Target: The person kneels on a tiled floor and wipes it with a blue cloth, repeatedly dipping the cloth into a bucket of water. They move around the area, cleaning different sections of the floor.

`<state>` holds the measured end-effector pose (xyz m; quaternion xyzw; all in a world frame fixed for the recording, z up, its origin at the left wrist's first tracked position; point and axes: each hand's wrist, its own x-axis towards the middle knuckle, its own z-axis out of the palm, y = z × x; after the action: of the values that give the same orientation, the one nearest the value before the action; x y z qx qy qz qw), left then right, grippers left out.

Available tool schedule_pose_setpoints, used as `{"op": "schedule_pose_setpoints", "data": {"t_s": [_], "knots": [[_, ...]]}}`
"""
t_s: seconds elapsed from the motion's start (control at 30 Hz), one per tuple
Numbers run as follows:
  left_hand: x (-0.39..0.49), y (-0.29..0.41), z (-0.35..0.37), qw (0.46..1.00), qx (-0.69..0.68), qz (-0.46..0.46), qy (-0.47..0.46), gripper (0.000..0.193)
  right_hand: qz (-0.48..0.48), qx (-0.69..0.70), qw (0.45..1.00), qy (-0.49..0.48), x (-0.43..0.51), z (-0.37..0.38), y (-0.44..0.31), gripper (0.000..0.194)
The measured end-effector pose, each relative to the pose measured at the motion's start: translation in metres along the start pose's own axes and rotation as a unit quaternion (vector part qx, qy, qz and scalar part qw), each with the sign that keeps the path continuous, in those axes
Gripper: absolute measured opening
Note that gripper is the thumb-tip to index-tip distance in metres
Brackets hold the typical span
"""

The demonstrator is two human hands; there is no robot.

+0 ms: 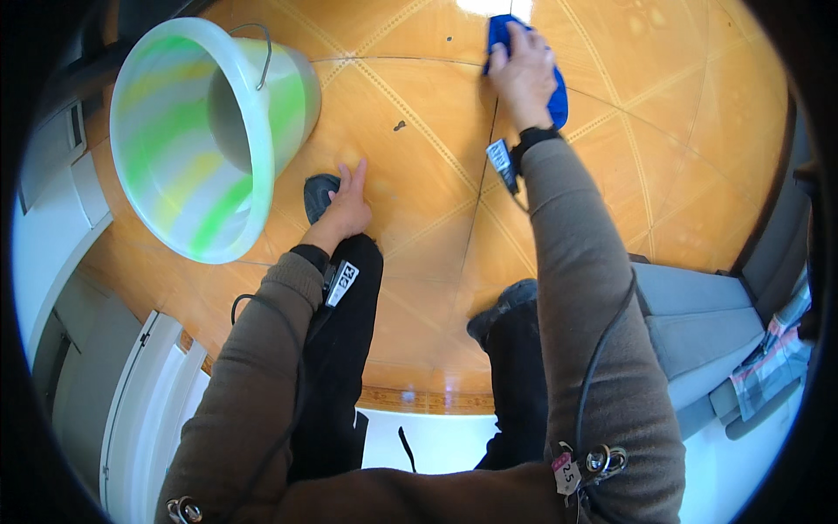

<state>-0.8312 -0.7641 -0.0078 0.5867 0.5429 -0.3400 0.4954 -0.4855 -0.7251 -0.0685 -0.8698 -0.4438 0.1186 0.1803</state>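
Under my right hand (525, 77), a blue cloth (558, 101) lies against the glossy orange tiled floor (425, 196); the palm presses on it from above, and part of the cloth is hidden beneath the hand. My left hand (347, 208) holds nothing, its fingers apart, over my left knee and close to the toe of a dark shoe (319, 194). Up and to the left of that hand, a plastic bucket (256, 190) with green, yellow and white swirls and a wire handle (268, 56) tilts its mouth towards the view. Its inside shows no visible contents.
Small dark marks (399, 126) dot the floor between bucket and cloth. A grey upholstered sofa (697, 295) stands at the right, with a checked cloth (772, 360) on it. White furniture or door parts (124, 399) are at the lower left. My other shoe (504, 308) rests on the floor.
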Motion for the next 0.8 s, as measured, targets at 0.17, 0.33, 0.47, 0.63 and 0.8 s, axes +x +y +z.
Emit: {"op": "schedule_pose_setpoints", "data": {"t_s": [0.17, 0.33, 0.47, 0.63, 0.8], "knots": [[-0.002, 0.019, 0.003, 0.998, 0.052, -0.034, -0.005, 0.091, -0.133, 0.04, 0.987, -0.078, -0.059, 0.003, -0.033, 0.044], [-0.001, 0.028, 0.034, 0.974, 0.21, -0.058, 0.065, 0.095, -0.194, 0.073, 0.959, -0.192, -0.111, -0.01, -0.035, 0.044], [0.01, 0.005, 0.061, 0.933, 0.308, 0.003, 0.186, 0.127, -0.219, 0.06, 0.946, -0.233, -0.181, -0.018, 0.001, 0.038], [0.018, -0.01, 0.07, 0.92, 0.293, 0.046, 0.255, 0.133, -0.216, 0.054, 0.936, -0.274, -0.266, -0.044, 0.042, 0.046], [0.004, -0.009, 0.061, 0.913, 0.322, 0.083, 0.238, 0.128, -0.159, 0.054, 0.954, -0.248, -0.274, -0.044, 0.051, 0.043]]}}
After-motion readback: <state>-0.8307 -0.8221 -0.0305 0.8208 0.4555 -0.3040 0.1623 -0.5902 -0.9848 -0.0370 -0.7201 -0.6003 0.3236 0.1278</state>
